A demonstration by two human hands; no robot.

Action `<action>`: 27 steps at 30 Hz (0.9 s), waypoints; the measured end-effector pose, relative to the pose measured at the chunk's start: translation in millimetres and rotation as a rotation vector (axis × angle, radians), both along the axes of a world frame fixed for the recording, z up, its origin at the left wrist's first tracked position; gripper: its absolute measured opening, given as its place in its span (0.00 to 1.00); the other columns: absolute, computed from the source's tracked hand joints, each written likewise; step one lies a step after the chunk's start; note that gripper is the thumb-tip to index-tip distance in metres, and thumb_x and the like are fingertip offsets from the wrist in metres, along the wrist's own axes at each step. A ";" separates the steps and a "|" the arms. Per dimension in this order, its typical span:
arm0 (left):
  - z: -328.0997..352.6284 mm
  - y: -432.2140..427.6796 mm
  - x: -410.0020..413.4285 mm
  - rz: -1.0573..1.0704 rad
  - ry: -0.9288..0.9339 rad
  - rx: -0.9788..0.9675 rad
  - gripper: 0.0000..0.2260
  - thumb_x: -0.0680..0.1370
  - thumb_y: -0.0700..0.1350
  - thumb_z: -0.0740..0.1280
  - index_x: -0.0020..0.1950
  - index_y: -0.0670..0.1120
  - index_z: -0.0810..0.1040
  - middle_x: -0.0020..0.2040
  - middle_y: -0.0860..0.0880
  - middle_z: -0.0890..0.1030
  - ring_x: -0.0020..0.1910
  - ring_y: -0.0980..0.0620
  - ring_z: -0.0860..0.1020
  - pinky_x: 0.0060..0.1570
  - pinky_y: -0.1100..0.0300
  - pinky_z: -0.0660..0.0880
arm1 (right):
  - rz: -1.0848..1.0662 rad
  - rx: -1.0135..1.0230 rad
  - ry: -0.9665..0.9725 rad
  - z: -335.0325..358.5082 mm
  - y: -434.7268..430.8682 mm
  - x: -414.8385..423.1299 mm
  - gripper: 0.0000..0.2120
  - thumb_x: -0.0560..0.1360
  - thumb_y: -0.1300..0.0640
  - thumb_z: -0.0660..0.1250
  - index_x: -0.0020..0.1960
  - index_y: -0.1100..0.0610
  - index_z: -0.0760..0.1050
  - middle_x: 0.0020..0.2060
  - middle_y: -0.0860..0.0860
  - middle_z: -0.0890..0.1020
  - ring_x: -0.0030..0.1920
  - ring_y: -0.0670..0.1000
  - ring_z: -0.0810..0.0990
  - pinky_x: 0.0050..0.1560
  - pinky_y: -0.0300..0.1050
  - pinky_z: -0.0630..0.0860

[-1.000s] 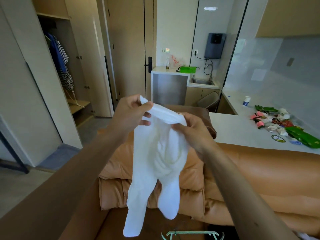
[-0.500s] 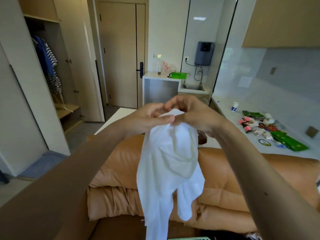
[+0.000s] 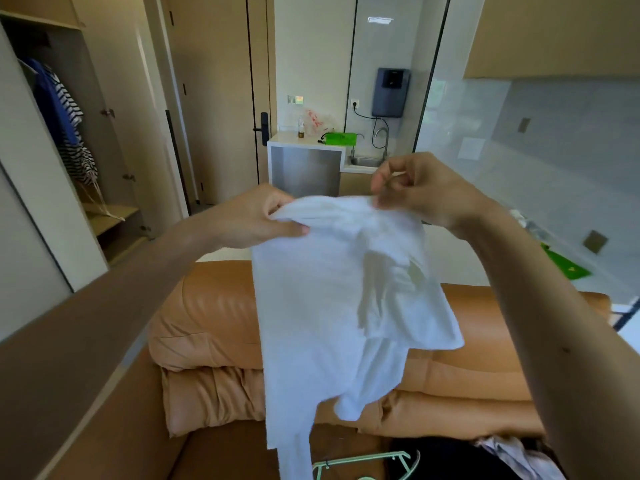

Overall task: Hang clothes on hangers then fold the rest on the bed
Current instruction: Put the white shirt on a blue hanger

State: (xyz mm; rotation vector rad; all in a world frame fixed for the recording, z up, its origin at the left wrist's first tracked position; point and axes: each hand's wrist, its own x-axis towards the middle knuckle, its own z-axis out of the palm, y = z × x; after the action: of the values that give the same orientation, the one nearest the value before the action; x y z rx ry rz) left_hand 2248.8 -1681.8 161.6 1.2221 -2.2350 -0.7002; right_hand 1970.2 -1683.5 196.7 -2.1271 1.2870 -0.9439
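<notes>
A white garment [image 3: 322, 306] hangs in front of me, held up by its top edge. My left hand [image 3: 256, 218] grips the left end of that edge with curled fingers. At the right end my right hand [image 3: 422, 194] pinches the cloth. The garment drapes down over the orange bed bolster [image 3: 211, 317]. A pale green hanger [image 3: 367, 460] lies on the bed at the bottom edge, partly hidden by the garment. Dark clothes [image 3: 450, 459] and a light patterned piece [image 3: 512, 455] lie beside it at the bottom right.
An open wardrobe [image 3: 69, 133] at the left holds a blue shirt and a striped top on hangers. A door, a small counter [image 3: 304, 147] with a green box and a sink stand at the back. A glass partition is at the right.
My hands moved apart along the garment's top edge, spreading it wider. The view shifted left and the cloth now hangs flatter.
</notes>
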 end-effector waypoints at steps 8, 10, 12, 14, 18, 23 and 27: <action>18.9 8.0 -36.6 0.096 0.119 -0.318 0.09 0.69 0.43 0.68 0.39 0.38 0.73 0.32 0.50 0.71 0.31 0.56 0.68 0.30 0.61 0.62 | 0.311 0.138 -0.025 -11.4 18.3 36.1 0.16 0.73 0.60 0.76 0.59 0.59 0.77 0.48 0.53 0.84 0.45 0.46 0.84 0.46 0.37 0.79; 22.7 10.5 -41.8 0.082 0.117 -0.300 0.06 0.68 0.40 0.69 0.36 0.42 0.73 0.30 0.56 0.72 0.29 0.59 0.68 0.29 0.63 0.62 | 0.282 0.087 -0.032 -20.8 17.5 47.8 0.12 0.75 0.65 0.73 0.57 0.64 0.77 0.41 0.52 0.82 0.34 0.41 0.80 0.33 0.31 0.72; 25.6 14.9 -38.5 0.054 0.113 -0.257 0.10 0.71 0.39 0.73 0.36 0.44 0.73 0.29 0.56 0.74 0.29 0.58 0.69 0.30 0.63 0.63 | 0.213 -0.014 -0.045 -24.8 11.3 48.5 0.06 0.75 0.66 0.70 0.51 0.65 0.78 0.38 0.52 0.79 0.34 0.44 0.76 0.33 0.35 0.69; 26.9 18.4 -27.4 0.025 0.033 -0.182 0.08 0.74 0.40 0.75 0.43 0.40 0.76 0.37 0.45 0.81 0.33 0.49 0.76 0.35 0.58 0.69 | 0.146 -0.124 -0.048 -24.2 4.3 43.3 0.04 0.72 0.65 0.69 0.42 0.61 0.74 0.33 0.50 0.74 0.34 0.45 0.71 0.36 0.42 0.66; 12.2 23.6 2.0 -0.017 -0.078 0.018 0.09 0.77 0.38 0.72 0.56 0.37 0.80 0.50 0.43 0.85 0.48 0.44 0.85 0.51 0.43 0.81 | -0.082 -0.331 -0.051 -17.0 -3.5 31.7 0.17 0.70 0.68 0.67 0.33 0.53 0.62 0.28 0.46 0.66 0.28 0.42 0.64 0.30 0.36 0.58; -22.4 18.7 29.8 0.016 -0.187 0.117 0.12 0.77 0.48 0.72 0.58 0.44 0.82 0.51 0.51 0.86 0.47 0.53 0.85 0.50 0.52 0.83 | -0.290 -0.408 -0.086 -21.7 -12.8 22.8 0.14 0.68 0.69 0.65 0.33 0.54 0.63 0.28 0.48 0.67 0.31 0.47 0.63 0.33 0.45 0.59; -66.1 5.9 48.2 0.222 -0.272 0.020 0.10 0.77 0.47 0.70 0.52 0.42 0.83 0.47 0.46 0.84 0.44 0.48 0.83 0.47 0.48 0.80 | -0.390 -0.430 -0.092 -26.7 -15.2 8.7 0.08 0.68 0.67 0.60 0.38 0.55 0.67 0.30 0.46 0.71 0.35 0.53 0.69 0.36 0.47 0.64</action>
State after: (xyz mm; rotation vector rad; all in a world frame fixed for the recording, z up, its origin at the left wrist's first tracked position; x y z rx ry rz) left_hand 2296.9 -1675.9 95.5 1.6291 -2.2568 -0.4956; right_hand 1978.9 -1698.6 170.0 -2.1362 1.5999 -1.5848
